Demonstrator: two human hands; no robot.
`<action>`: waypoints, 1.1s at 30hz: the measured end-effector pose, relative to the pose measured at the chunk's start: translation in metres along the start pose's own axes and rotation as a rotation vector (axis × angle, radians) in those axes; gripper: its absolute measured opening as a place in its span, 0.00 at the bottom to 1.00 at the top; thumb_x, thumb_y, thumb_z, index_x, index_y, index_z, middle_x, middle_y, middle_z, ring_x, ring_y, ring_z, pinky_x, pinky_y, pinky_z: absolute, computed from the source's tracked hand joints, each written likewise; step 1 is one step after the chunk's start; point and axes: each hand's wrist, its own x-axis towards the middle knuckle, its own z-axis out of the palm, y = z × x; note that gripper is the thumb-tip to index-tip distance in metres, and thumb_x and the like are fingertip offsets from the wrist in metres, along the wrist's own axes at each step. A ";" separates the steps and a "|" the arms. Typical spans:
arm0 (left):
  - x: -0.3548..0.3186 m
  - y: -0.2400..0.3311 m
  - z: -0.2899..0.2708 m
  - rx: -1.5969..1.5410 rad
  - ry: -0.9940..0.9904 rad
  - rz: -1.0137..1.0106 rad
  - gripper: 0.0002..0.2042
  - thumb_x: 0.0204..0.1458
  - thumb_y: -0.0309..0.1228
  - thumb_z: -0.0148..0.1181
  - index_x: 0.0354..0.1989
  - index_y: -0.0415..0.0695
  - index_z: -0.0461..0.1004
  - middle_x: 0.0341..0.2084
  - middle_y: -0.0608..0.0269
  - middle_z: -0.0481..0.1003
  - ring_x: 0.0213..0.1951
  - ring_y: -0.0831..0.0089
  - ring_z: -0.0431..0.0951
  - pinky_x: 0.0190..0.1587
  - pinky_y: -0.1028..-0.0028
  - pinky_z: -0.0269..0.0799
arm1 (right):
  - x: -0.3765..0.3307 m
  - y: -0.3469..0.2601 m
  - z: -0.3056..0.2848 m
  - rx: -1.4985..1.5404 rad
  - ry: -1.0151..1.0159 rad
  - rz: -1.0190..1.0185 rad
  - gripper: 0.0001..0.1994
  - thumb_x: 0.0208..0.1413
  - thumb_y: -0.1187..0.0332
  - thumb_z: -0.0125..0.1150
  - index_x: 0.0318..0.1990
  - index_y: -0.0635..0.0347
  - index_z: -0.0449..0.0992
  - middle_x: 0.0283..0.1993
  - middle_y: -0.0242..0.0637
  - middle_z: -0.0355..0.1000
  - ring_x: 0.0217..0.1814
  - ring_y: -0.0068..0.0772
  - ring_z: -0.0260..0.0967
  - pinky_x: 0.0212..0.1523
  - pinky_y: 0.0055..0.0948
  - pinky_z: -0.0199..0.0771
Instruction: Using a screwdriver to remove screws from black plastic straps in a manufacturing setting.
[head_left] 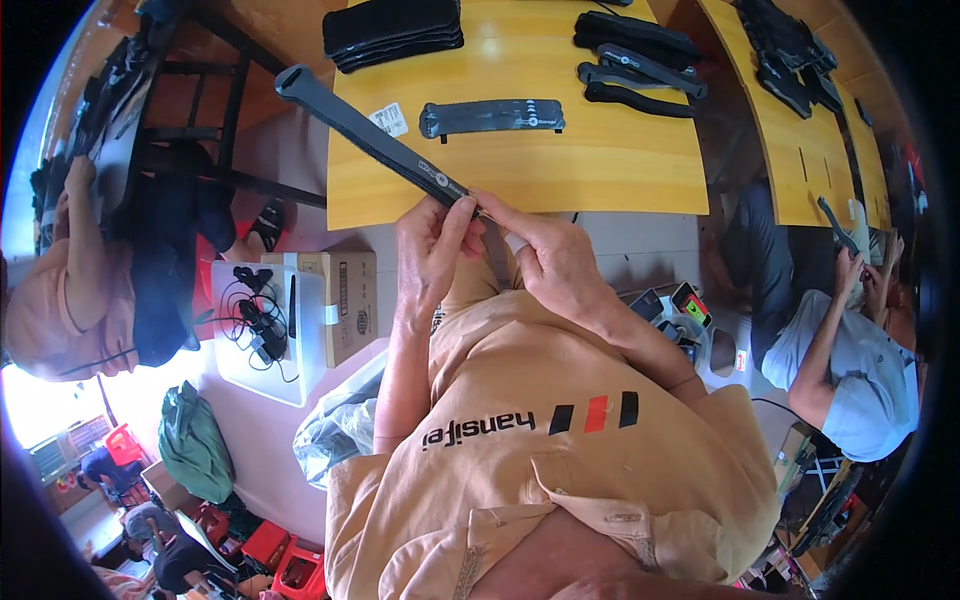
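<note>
A long dark grey strap [372,140] with white printing slants up and left, over the near edge of the yellow table. My left hand [428,252] is closed round its near end, thumb on top. Close beside it, my right hand [558,262] is closed, its fingertips pinching at the same end of the strap; exactly what they grip there is hidden. Beyond my hands, a flat grey strip [492,118] with white marks lies across the table. A white label [389,120] lies left of that strip, close to the held strap.
The yellow table [610,175] bears a stack of black straps [392,32] at far left and a pile of straps [640,75] at far right. A clear bin with cables [262,325] and a cardboard box [352,305] stand on the left. People work on both sides.
</note>
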 end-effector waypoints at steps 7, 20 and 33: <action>0.001 0.001 0.002 0.155 -0.022 0.052 0.11 0.54 0.31 0.51 0.30 0.33 0.70 0.18 0.61 0.72 0.19 0.79 0.71 0.20 0.80 0.68 | 0.001 -0.006 -0.005 -0.158 -0.062 0.042 0.24 0.46 0.80 0.51 0.54 0.50 0.67 0.33 0.45 0.72 0.33 0.45 0.70 0.35 0.37 0.70; -0.004 0.019 0.001 0.218 -0.119 -0.020 0.12 0.53 0.30 0.52 0.23 0.33 0.71 0.12 0.66 0.69 0.15 0.83 0.66 0.16 0.83 0.60 | 0.000 0.020 -0.001 0.295 -0.053 -0.024 0.27 0.41 0.89 0.38 0.52 0.63 0.67 0.46 0.40 0.71 0.45 0.32 0.69 0.44 0.23 0.68; 0.000 0.000 -0.001 -0.049 -0.127 -0.020 0.14 0.55 0.35 0.50 0.20 0.39 0.69 0.11 0.70 0.66 0.12 0.86 0.62 0.14 0.86 0.54 | 0.005 0.023 -0.015 0.685 -0.291 0.286 0.26 0.46 0.85 0.38 0.56 0.61 0.64 0.36 0.35 0.72 0.23 0.18 0.64 0.24 0.16 0.65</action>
